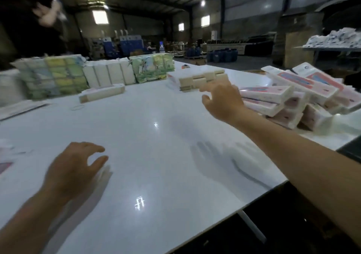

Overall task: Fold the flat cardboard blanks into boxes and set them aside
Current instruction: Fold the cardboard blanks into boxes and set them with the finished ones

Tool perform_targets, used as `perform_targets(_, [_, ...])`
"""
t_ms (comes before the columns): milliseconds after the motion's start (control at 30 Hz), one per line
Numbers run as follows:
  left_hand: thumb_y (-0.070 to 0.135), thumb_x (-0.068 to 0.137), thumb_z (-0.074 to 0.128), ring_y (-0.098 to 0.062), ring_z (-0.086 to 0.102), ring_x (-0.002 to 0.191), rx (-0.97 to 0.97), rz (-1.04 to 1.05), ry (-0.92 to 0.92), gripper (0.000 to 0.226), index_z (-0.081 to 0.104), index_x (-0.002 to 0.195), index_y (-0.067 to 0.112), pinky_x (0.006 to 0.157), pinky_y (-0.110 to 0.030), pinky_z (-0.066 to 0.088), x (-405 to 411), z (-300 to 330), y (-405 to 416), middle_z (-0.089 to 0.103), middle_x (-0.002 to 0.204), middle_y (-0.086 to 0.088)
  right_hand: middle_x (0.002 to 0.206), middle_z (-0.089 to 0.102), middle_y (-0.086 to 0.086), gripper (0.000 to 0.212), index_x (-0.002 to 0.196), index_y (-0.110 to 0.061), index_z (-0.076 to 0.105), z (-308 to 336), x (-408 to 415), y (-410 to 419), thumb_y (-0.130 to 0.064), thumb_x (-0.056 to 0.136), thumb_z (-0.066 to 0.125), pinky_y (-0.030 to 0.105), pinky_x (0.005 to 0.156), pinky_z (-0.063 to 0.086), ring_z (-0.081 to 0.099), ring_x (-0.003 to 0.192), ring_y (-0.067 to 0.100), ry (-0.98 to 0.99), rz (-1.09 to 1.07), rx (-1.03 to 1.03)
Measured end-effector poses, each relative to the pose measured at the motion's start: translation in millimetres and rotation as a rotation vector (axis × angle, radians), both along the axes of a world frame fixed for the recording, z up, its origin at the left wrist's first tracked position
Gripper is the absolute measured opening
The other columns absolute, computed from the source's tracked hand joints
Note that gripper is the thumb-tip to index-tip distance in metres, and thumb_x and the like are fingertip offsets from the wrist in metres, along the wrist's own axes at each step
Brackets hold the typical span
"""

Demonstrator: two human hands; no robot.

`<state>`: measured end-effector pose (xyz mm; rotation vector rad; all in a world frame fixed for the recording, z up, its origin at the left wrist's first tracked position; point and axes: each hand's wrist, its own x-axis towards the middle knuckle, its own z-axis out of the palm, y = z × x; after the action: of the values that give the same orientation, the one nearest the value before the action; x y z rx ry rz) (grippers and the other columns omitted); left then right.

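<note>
White glossy tabletop [156,146] is filling most of the frame. Heap of folded pink-and-white boxes [297,101] is lying at the right edge, long axes mostly running from lower left up to the right, some tilted. Wrapped bundles [54,76] are standing in a row at upper left. Stack of flat blanks [197,80] is sitting at upper centre, long axis running left-right. One folded box [101,95] is lying alone left of centre, long axis left-right, slightly tilted. Right hand [222,101] is reaching out over the tabletop, fingers spread and holding nothing, fingertips just in front of the blank stack; contact is too blurred to tell. Left hand [76,167] is hovering at lower left, fingers loosely curled, holding nothing, well apart from the boxes.
</note>
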<state>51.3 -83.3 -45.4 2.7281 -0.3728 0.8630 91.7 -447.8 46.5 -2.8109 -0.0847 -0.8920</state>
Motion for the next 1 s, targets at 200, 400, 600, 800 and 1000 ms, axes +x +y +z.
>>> perform_targets(200, [0.018,0.091,0.048,-0.022,0.055,0.1,0.022,0.106,0.227,0.022,0.069,0.096,0.018,0.084,-0.033,0.044,-18,6,-10,0.064,0.103,-0.001,0.129,0.058,-0.001,0.031,0.122,-0.024,0.064,-50,-26,168,-0.028,0.095,0.048,0.034,0.095,0.043,0.047,0.12,0.02,0.242,0.615,-0.037])
perform_targets(400, [0.018,0.09,0.044,-0.018,0.053,0.103,-0.023,0.082,0.29,0.029,0.068,0.106,0.016,0.086,-0.037,0.046,-18,5,-3,0.062,0.109,-0.002,0.129,0.052,-0.002,0.034,0.127,-0.027,0.056,-93,-31,209,-0.03,0.098,0.038,0.032,0.092,0.04,0.044,0.116,0.021,0.297,0.657,-0.109])
perform_targets(600, [0.017,0.084,0.055,-0.015,0.061,0.099,-0.314,0.128,0.432,0.023,0.072,0.098,0.02,0.088,-0.033,0.049,-6,24,13,0.068,0.104,0.003,0.13,0.052,-0.007,0.032,0.124,-0.028,0.059,-94,-30,207,-0.031,0.099,0.039,0.028,0.093,0.037,0.043,0.116,0.017,0.291,0.684,-0.056])
perform_targets(800, [0.045,0.087,0.057,-0.03,0.042,0.121,-0.074,0.837,0.436,0.052,0.048,0.126,0.011,0.091,-0.039,0.04,-6,52,157,0.046,0.132,-0.012,0.12,0.057,-0.011,0.027,0.113,-0.026,0.065,-95,-29,207,-0.027,0.097,0.043,0.026,0.086,0.035,0.044,0.109,0.014,0.292,0.694,0.03])
perform_targets(1000, [0.073,0.063,0.067,-0.033,0.034,0.123,-0.068,1.076,0.525,0.097,0.039,0.129,0.008,0.098,-0.049,0.034,-25,51,231,0.038,0.133,-0.016,0.104,0.057,-0.011,0.022,0.104,-0.024,0.069,-93,-29,206,-0.024,0.095,0.049,0.028,0.082,0.035,0.047,0.103,0.016,0.269,0.699,0.041])
